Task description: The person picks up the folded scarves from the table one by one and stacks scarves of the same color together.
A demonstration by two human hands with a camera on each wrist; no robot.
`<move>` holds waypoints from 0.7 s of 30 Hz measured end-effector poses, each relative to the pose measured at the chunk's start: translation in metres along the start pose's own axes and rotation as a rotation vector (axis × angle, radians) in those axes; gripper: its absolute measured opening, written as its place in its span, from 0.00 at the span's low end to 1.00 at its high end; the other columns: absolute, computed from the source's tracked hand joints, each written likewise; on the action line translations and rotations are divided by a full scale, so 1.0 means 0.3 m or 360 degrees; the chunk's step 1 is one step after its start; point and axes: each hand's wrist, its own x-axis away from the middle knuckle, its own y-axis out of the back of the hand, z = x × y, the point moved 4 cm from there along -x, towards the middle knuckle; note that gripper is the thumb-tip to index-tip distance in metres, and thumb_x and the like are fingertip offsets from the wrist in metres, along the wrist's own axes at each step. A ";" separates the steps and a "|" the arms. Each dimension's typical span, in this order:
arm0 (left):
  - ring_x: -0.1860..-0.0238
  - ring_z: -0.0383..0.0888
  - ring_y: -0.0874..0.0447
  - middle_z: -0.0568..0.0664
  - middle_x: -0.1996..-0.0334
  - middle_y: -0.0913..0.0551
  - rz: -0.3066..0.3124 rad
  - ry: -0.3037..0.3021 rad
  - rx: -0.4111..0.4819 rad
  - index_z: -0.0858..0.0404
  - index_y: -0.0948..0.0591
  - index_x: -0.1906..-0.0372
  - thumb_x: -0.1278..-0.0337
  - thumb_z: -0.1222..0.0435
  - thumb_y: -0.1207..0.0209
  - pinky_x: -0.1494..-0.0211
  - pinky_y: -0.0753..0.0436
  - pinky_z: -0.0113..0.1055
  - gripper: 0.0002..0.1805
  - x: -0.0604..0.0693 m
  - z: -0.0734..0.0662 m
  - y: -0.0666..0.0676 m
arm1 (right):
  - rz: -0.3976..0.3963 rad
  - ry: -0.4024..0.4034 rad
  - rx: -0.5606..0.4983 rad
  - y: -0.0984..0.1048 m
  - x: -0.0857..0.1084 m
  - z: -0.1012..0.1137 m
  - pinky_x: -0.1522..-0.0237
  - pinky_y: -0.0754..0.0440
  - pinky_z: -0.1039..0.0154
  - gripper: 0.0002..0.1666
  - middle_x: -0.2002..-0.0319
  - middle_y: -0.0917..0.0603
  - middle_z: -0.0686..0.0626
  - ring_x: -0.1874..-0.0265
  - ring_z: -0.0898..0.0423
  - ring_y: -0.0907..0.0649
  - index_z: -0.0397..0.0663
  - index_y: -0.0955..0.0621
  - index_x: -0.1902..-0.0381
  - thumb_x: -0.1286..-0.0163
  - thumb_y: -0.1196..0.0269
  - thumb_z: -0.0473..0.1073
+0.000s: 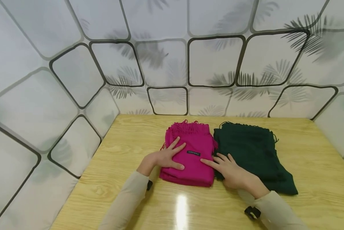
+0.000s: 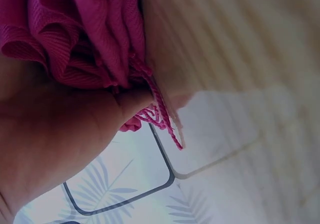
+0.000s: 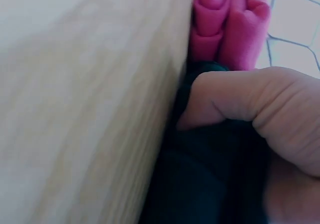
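Note:
A folded magenta scarf (image 1: 199, 174) with fringe along its far end and a small dark label lies on the table. My left hand (image 1: 167, 158) rests on its left side with fingers spread. Beside it on the right lies a dark green fringed scarf (image 1: 246, 147), its near right corner spreading outward. My right hand (image 1: 230, 171) lies over the green scarf's left edge, fingers extended, the index fingertip touching the magenta scarf. In the left wrist view, magenta folds and fringe (image 2: 160, 104) hang beside the left hand. The right wrist view shows the thumb (image 3: 235, 94) against the green cloth.
Both scarves lie on a light wood-grain table (image 1: 117, 143). Patterned wall covering (image 1: 166, 64) with rounded outlines and leaf prints rises behind the table and along its sides. Black straps sit at both wrists, and light glares on the near tabletop.

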 end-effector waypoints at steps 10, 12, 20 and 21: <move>0.21 0.57 0.62 0.45 0.21 0.77 0.0052 0.0025 0.0027 0.45 0.58 0.19 0.41 0.43 0.36 0.25 0.47 0.57 0.55 -0.027 -0.037 0.019 | 0.0035 -0.0050 -0.0174 0.019 0.027 -0.003 0.35 0.58 0.24 0.63 0.29 0.36 0.35 0.28 0.32 0.44 0.65 0.41 0.22 0.52 0.27 0.29; 0.21 0.57 0.61 0.46 0.21 0.76 0.0036 0.0035 0.0008 0.44 0.58 0.19 0.41 0.43 0.36 0.25 0.45 0.57 0.54 -0.027 -0.037 0.012 | 0.0041 -0.0048 -0.0203 0.012 0.028 -0.004 0.34 0.59 0.24 0.62 0.28 0.37 0.36 0.28 0.32 0.45 0.64 0.42 0.22 0.51 0.25 0.33; 0.24 0.64 0.49 0.48 0.20 0.70 -0.0077 0.0121 -0.0087 0.44 0.53 0.19 0.40 0.42 0.37 0.27 0.41 0.59 0.51 0.010 -0.035 0.005 | 0.0030 -0.0018 -0.0208 0.015 0.013 0.001 0.34 0.59 0.25 0.55 0.28 0.36 0.37 0.27 0.33 0.45 0.64 0.42 0.22 0.43 0.29 0.39; 0.24 0.65 0.49 0.48 0.20 0.70 -0.0087 0.0124 -0.0100 0.44 0.53 0.19 0.40 0.42 0.38 0.27 0.43 0.60 0.50 0.012 -0.036 0.008 | 0.0023 -0.0017 -0.0202 0.021 0.010 0.002 0.34 0.58 0.25 0.54 0.28 0.36 0.37 0.28 0.32 0.44 0.64 0.42 0.22 0.43 0.30 0.39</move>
